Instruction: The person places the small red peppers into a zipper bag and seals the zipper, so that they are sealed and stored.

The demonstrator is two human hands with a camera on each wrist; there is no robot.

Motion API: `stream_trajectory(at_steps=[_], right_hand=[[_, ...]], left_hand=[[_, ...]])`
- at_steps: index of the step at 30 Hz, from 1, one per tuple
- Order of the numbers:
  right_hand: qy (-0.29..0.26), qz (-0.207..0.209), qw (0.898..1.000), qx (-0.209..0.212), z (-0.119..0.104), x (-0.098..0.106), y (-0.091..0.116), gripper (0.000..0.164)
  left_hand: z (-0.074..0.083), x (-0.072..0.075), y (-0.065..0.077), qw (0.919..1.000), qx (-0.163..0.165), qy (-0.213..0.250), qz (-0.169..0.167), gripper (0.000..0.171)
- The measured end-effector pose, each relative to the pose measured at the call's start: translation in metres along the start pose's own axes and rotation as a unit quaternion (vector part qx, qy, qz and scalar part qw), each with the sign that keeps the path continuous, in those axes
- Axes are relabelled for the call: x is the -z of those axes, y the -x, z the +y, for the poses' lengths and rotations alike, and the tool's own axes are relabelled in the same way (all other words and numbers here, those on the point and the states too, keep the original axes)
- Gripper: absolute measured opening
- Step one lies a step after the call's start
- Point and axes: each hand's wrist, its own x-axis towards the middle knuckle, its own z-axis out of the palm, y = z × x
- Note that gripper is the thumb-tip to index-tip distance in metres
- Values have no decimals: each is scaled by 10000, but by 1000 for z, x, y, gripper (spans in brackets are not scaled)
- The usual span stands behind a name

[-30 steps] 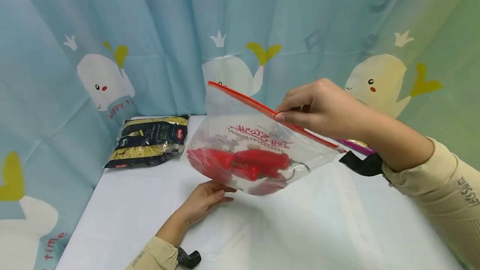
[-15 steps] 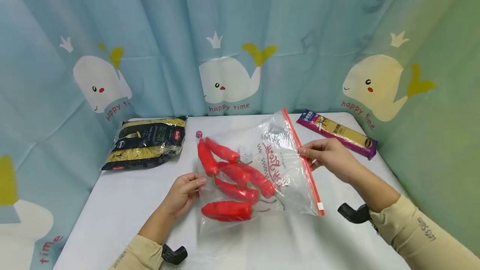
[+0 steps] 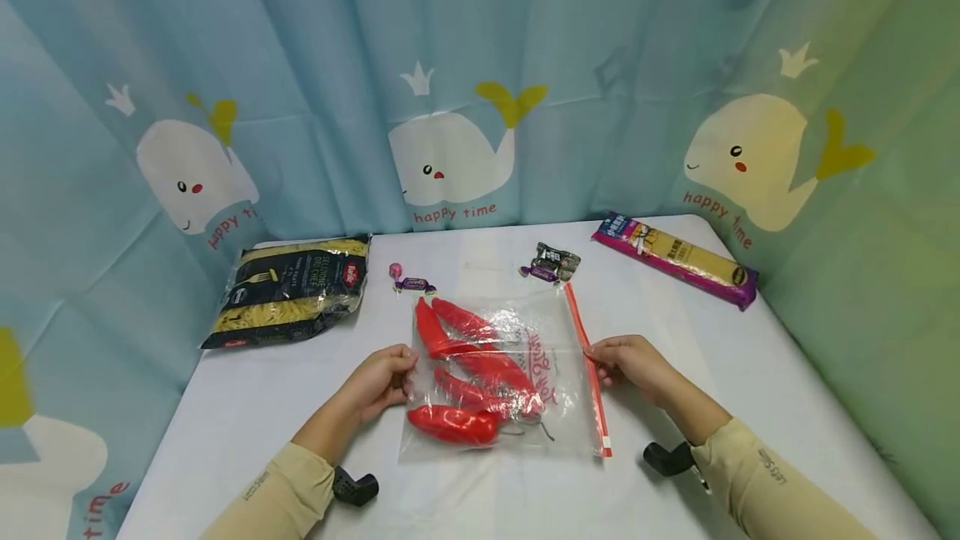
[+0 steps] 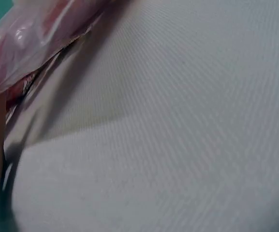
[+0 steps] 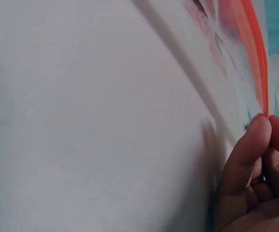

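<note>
A clear zip-top bag with a red zip strip lies nearly level between my hands, low over the white table. Several red chili peppers show through its plastic, grouped toward its left side. My left hand holds the bag's left edge, thumb on top; the left wrist view has only part of this grip. At the opposite side my right hand pinches the middle of the red zip strip between thumb and forefinger, plain in the right wrist view. Shadows under the bag suggest it is slightly raised.
On the table, a black-and-yellow pasta bag lies back left. A purple noodle packet lies back right. Behind the zip bag are a lollipop, purple wrapped candies and a dark small packet. A whale-print curtain encloses the back.
The bag went from hanging upright in my right hand to flat and lower over the table. My left hand took hold of its left edge. The small candies behind came into view.
</note>
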Motion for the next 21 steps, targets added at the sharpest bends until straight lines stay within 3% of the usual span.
stream_trajectory(at_steps=[12,15,21], right_hand=[[143,-16,9999,-66,4,-13,0,27],[206,-108,9997,-61,6,-13,1,29],[260,-243,9993,-146,14,-14,3,30]], left_hand=[[-8,-7,22,9903,-183,-874,1063,24],[-11,-8,26,9858,-215,-1185,1171,23],[-18,-4,31,9814,-231,-1581,1066,24]])
